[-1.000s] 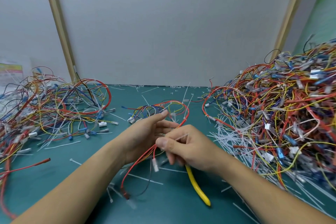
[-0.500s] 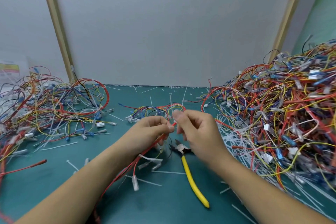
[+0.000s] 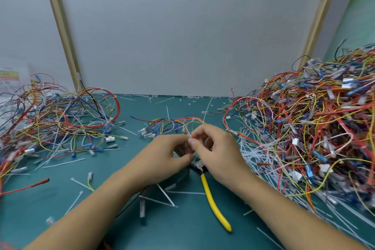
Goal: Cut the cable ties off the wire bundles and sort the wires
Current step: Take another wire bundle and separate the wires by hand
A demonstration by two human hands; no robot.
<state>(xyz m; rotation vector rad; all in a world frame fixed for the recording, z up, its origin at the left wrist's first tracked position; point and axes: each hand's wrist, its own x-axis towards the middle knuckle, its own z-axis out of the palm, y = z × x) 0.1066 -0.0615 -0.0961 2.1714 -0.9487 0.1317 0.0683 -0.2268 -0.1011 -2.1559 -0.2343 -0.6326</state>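
Lifted off the yellow-handled cutters since a second ago, my right hand meets my left hand, which grips the red wires, and pinches the white cable tie, its axis pointing 11 o'clock toward the wire bundle lying at 12 o'clock.

right hand lifted off the yellow cutters so their nose shows now, left hand went from flat fingers to curled, both now pinching white cable tie and red wire just past the cutters' tip
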